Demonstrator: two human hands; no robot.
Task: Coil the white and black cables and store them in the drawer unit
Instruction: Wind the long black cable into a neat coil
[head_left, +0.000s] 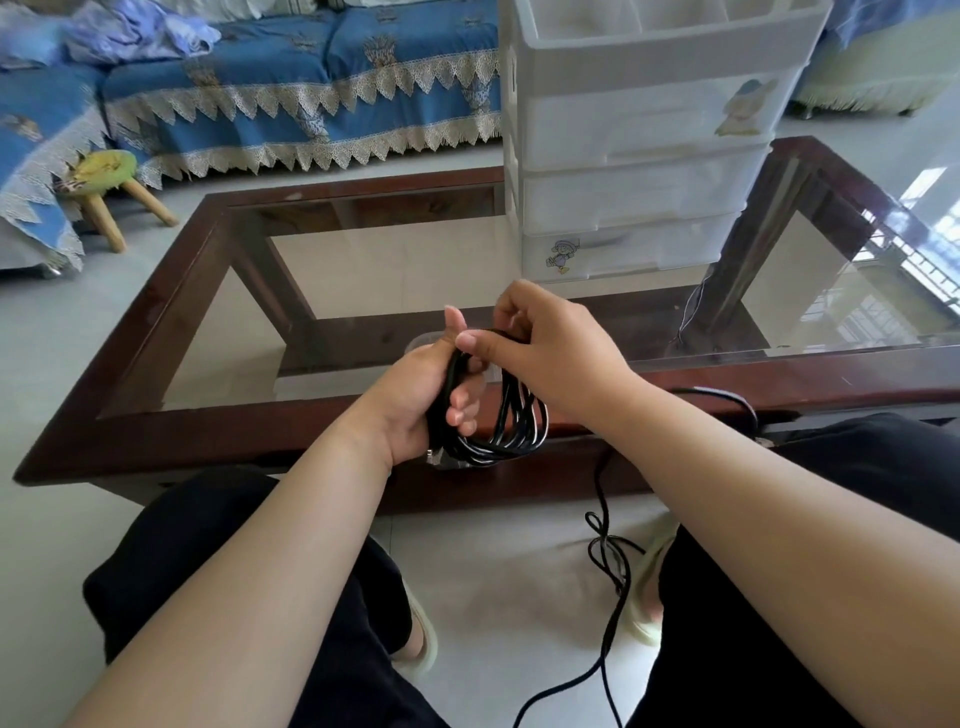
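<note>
Here the left hand (439, 395) grips the black cable (498, 426) coil at centre to keep loops together; the right hand (540, 353) pinches a strand, slack trailing to five o'clock, the drawers (639, 156) at one o'clock.

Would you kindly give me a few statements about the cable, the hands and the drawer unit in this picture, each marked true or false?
1. The left hand grips a bundle of black cable loops. True.
2. All of the black cable is coiled. False: a loose length trails down to the floor.
3. The drawer unit stands on the glass-topped table. True.
4. The right hand rests flat on the table. False: it pinches the cable at the top of the loops.
5. A drawer is pulled out. False: all appear closed.
</note>
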